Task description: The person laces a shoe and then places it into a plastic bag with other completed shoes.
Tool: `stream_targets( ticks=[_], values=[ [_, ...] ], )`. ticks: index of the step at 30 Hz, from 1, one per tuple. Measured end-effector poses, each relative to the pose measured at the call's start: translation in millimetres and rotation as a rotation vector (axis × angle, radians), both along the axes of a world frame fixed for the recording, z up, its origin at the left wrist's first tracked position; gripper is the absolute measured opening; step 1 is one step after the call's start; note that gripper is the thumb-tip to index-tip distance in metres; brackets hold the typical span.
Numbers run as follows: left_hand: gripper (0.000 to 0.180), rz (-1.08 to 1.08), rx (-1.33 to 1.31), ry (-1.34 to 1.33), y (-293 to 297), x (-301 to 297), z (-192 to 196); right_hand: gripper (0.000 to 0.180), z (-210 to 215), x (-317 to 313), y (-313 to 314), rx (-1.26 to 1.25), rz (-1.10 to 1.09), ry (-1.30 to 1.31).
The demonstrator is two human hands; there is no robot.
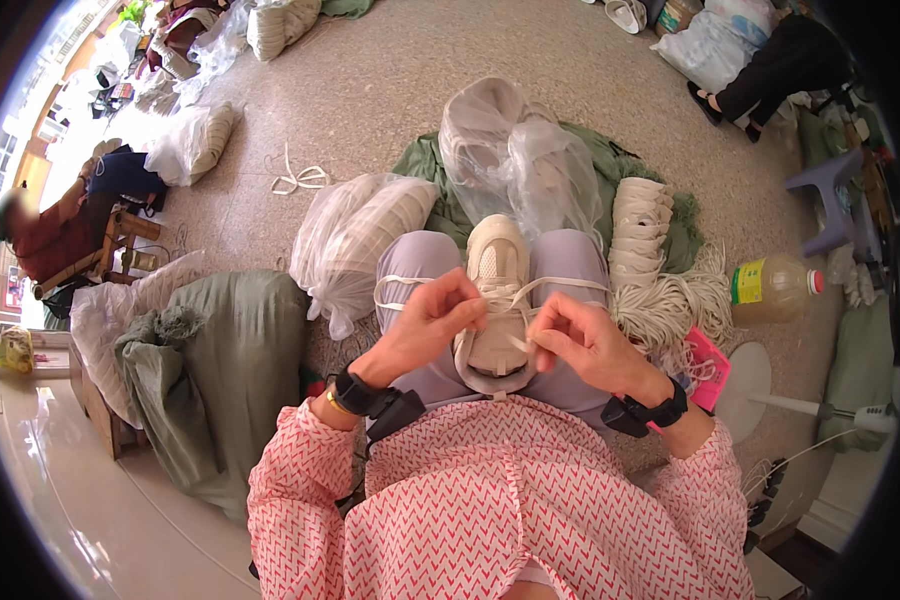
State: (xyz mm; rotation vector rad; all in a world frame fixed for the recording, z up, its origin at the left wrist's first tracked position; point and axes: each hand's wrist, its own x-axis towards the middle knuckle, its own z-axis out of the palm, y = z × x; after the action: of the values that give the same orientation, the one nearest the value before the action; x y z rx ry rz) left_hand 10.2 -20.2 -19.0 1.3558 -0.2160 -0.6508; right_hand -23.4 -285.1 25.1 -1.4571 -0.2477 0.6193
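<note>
A cream sneaker [496, 262] rests between my knees, its toe pointing away from me and its opening toward me. Pale flat shoelace [560, 284] runs through its upper eyelets, with loose lengths spread over both knees. Left of the tongue, my left hand [438, 318] is closed in a pinch at the lacing, apparently on the lace; its fingertips partly hide it. My right hand [588, 342], on the shoe's right side, pinches a lace end between thumb and fingers, close to the opening.
Clear bags of shoes [362, 235] lie ahead on green cloth. At right are stacked cream uppers [638, 228], a heap of laces [675, 300], a pink tray [708, 366], a large bottle [775, 283] and a purple stool [832, 200]. A green sack [232, 370] stands left. Other people sit farther off.
</note>
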Motion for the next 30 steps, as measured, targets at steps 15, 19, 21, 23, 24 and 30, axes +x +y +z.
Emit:
stream_targets(
  ticks=[15, 19, 21, 23, 24, 30],
  values=[
    [0.017, 0.325, 0.803, -0.266, 166, -30, 24, 0.007, -90, -72, -266, -0.241, -0.985, 0.172],
    [0.026, 0.189, 0.703, -0.568, 81, -16, 27, 0.016, -69, -35, -151, -0.475, -0.569, -0.067],
    [0.024, 0.112, 0.669, -0.677, 41, -16, 36, 0.015, -42, -22, -90, -0.4, -0.438, -0.108],
    [0.019, 0.084, 0.693, -0.802, 19, -14, 30, 0.016, -33, -15, -54, -0.365, -0.389, -0.132],
    [0.019, 0.08, 0.693, -0.805, 16, -12, 25, 0.017, -32, -12, -42, -0.413, -0.313, -0.244],
    [0.01, 0.06, 0.644, -0.705, 8, 0, 21, 0.021, -27, -4, -17, -0.52, -0.159, -0.363]
  ],
)
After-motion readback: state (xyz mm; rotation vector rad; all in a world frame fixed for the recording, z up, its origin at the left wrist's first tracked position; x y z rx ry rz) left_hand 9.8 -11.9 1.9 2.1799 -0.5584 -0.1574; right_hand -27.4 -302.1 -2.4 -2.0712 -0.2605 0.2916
